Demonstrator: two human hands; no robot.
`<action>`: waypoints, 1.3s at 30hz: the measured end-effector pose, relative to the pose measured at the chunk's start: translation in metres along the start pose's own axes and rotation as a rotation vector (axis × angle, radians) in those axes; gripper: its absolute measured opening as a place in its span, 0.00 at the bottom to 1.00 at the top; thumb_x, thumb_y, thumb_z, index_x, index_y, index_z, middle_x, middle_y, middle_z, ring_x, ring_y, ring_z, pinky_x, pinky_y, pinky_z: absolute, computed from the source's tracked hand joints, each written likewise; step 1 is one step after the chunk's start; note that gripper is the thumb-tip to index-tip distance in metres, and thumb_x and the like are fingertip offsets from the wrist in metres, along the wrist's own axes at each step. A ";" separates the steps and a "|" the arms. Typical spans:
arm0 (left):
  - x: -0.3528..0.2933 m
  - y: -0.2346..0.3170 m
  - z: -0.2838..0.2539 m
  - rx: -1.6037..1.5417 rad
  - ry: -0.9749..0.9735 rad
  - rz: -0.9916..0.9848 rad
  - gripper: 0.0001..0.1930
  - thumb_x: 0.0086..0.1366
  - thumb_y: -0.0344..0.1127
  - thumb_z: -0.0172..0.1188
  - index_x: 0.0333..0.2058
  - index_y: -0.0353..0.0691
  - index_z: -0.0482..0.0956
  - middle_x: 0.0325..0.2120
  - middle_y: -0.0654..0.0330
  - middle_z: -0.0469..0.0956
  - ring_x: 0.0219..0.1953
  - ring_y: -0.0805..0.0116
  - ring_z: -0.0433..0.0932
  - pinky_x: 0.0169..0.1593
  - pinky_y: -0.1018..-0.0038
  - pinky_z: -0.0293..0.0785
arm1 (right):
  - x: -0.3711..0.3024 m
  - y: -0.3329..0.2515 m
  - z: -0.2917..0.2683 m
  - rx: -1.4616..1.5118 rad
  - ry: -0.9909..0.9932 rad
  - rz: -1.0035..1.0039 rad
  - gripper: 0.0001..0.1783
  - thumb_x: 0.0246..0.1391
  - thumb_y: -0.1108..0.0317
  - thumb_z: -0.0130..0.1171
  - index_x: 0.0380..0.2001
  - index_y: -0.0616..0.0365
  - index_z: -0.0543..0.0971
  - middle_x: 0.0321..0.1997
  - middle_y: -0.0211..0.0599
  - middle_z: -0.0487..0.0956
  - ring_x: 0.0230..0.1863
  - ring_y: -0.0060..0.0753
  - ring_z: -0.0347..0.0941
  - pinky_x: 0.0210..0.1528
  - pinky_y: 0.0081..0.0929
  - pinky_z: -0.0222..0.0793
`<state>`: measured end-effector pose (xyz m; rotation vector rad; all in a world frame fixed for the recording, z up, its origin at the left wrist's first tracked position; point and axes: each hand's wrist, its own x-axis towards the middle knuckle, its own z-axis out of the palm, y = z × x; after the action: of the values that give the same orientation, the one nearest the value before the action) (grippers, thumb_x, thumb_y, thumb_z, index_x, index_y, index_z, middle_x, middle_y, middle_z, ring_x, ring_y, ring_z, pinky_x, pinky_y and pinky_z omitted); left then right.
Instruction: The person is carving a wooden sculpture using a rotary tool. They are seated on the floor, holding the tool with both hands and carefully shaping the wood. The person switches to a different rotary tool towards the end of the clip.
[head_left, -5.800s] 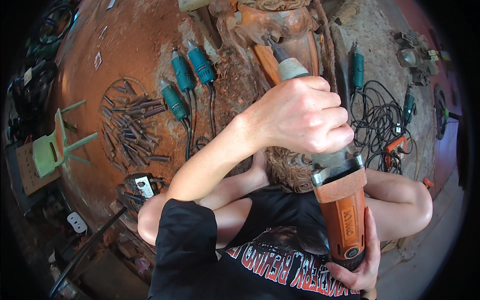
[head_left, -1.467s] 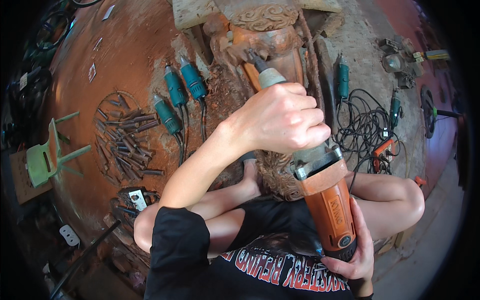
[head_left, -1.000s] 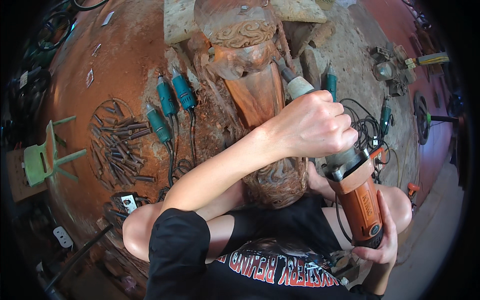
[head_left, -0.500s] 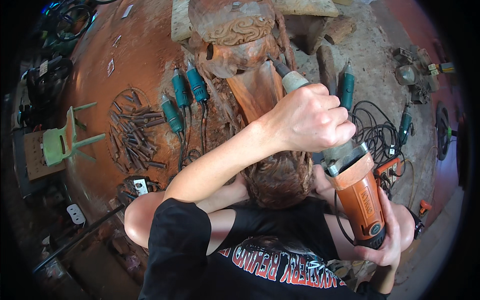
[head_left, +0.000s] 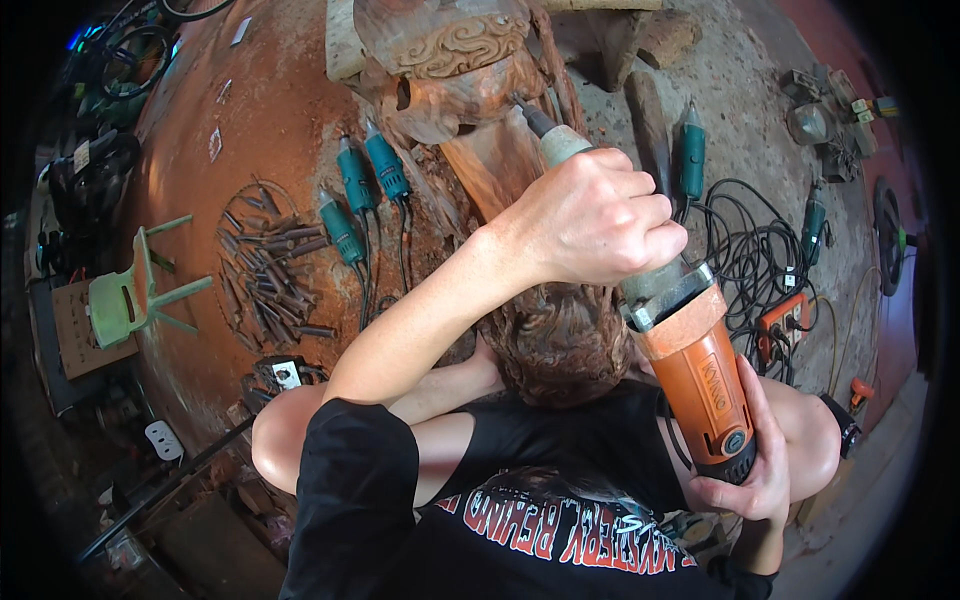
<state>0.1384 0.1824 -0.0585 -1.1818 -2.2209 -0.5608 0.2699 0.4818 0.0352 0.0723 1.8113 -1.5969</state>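
My left hand (head_left: 600,220) is wrapped around the grey neck of an orange electric carving tool (head_left: 690,375). My right hand (head_left: 755,475) grips its black rear end. The tool slants up and leftward. Its narrow dark bit touches, or nearly touches, a reddish-brown wood carving (head_left: 470,90) with swirling relief along its upper part. Closer to me, a darker curled section of carved wood (head_left: 565,350) lies between my bare legs. My left forearm covers some of the carving's middle.
Teal rotary grinders (head_left: 386,165) lie left of the carving. Beside them is a pile of carving bits (head_left: 270,270). Another teal grinder (head_left: 692,155), coiled black cables (head_left: 740,240) and an orange power strip (head_left: 783,325) are on the right. A green chair (head_left: 115,305) stands far left.
Both hands and the tool have shifted slightly left and up in the picture. The carving also sits a little further left and higher, as the whole view has moved. Both grips stay the same.
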 end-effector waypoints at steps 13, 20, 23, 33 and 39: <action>-0.008 0.009 -0.013 -0.005 -0.069 -0.014 0.08 0.46 0.38 0.65 0.19 0.48 0.73 0.17 0.69 0.70 0.23 0.72 0.76 0.27 0.74 0.73 | -0.009 0.007 0.000 -0.065 -0.072 -0.047 0.68 0.26 0.73 0.76 0.74 0.76 0.53 0.72 0.60 0.68 0.74 0.46 0.64 0.76 0.34 0.51; -0.009 0.007 -0.012 -0.026 -0.078 0.000 0.08 0.48 0.38 0.66 0.19 0.48 0.74 0.17 0.69 0.70 0.22 0.72 0.75 0.27 0.73 0.73 | -0.013 0.005 0.011 0.019 0.019 0.015 0.68 0.26 0.74 0.77 0.74 0.76 0.53 0.73 0.60 0.66 0.75 0.45 0.62 0.76 0.33 0.50; -0.011 0.008 -0.011 -0.027 -0.063 0.001 0.08 0.48 0.38 0.66 0.20 0.48 0.74 0.17 0.69 0.70 0.22 0.71 0.76 0.27 0.73 0.73 | -0.013 0.003 0.014 0.077 0.036 0.064 0.69 0.26 0.73 0.77 0.74 0.76 0.52 0.73 0.60 0.66 0.75 0.45 0.62 0.76 0.33 0.51; -0.016 0.009 -0.021 -0.011 -0.079 0.003 0.08 0.47 0.38 0.65 0.20 0.48 0.74 0.16 0.69 0.69 0.22 0.71 0.76 0.26 0.73 0.72 | -0.017 0.013 0.010 0.003 -0.139 -0.003 0.74 0.25 0.75 0.74 0.77 0.73 0.42 0.77 0.59 0.59 0.78 0.47 0.57 0.77 0.36 0.50; -0.008 0.005 -0.009 -0.029 -0.028 0.044 0.07 0.47 0.37 0.64 0.19 0.47 0.73 0.16 0.69 0.68 0.22 0.71 0.76 0.25 0.73 0.72 | -0.021 0.003 0.030 0.150 0.126 0.182 0.75 0.23 0.75 0.72 0.77 0.71 0.41 0.77 0.59 0.58 0.78 0.49 0.57 0.78 0.37 0.50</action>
<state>0.1485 0.1744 -0.0568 -1.2575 -2.2112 -0.5641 0.3010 0.4643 0.0445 0.4035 1.7209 -1.6245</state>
